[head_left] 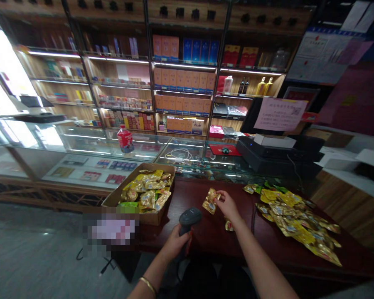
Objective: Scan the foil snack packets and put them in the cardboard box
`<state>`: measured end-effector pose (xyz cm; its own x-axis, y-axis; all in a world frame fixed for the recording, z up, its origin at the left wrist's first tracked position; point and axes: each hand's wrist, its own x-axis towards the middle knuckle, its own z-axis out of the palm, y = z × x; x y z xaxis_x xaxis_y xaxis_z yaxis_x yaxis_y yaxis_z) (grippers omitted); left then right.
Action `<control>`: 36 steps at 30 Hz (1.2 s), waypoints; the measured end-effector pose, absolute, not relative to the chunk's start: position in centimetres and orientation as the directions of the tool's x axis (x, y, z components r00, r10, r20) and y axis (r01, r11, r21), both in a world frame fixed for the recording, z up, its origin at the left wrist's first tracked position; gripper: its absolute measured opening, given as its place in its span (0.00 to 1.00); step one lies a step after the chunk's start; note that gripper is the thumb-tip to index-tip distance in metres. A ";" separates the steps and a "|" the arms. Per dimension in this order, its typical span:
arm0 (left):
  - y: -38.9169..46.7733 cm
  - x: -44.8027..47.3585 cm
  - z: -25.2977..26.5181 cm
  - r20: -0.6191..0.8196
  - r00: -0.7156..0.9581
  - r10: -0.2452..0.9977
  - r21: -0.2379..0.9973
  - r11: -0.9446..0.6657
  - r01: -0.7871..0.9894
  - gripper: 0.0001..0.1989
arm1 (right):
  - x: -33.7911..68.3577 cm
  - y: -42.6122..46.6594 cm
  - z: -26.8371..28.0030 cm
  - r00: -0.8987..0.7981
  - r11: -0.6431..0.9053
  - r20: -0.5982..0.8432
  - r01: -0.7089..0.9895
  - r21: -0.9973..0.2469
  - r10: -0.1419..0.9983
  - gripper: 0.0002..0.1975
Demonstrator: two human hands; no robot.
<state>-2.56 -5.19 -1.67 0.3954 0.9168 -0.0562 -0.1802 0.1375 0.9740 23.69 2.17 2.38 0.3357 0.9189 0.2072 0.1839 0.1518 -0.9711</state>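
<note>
My left hand (176, 241) is wrapped round the handle of a dark grey barcode scanner (190, 216), low over the table's front part. To the right of the scanner's head, my right hand (226, 204) pinches the edge of a small gold snack packet (210, 201) above the dark red table. Another gold packet (229, 225) lies under my right wrist, partly hidden by it. Left of the scanner, a cardboard box (157, 217) holds several gold, yellow and green packets. On the right, a loose pile of similar packets (294, 216) spreads over the table (187, 189).
Behind the table runs a glass display counter (143, 145) bearing a red-labelled bottle (125, 139), a white cable (179, 155) and a mouse (225, 150). A monitor with a pink paper sheet (280, 114) stands at the back right. Lit shelves of boxes and bottles line the wall.
</note>
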 end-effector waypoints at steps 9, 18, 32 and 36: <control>-5.0 -1.9 -1.5 -0.065 0.330 0.942 0.970 0.137 -0.202 0.26 | 13.0 7.2 8.9 0.213 0.021 0.012 -0.038 -0.999 0.977 0.18; -4.8 -2.2 -2.0 -0.077 0.301 0.950 0.967 0.144 -0.209 0.26 | 6.7 12.0 9.8 0.069 0.141 0.152 0.137 -0.980 0.986 0.22; -5.0 -2.4 -1.0 -0.069 0.330 0.942 0.973 0.136 -0.186 0.26 | 34.7 -3.7 1.7 0.081 -0.090 -0.048 0.688 -0.720 0.996 0.37; -5.4 -2.5 -0.7 -0.051 0.327 0.944 0.971 0.124 -0.206 0.26 | 32.0 -2.6 1.0 0.074 0.009 0.085 0.704 -0.710 0.994 0.24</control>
<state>-2.51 -5.37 -0.72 0.3267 0.9437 -0.0511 -0.2063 0.1240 0.9706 32.01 -2.63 1.01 0.0741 0.9936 0.0853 0.7038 0.0085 -0.7103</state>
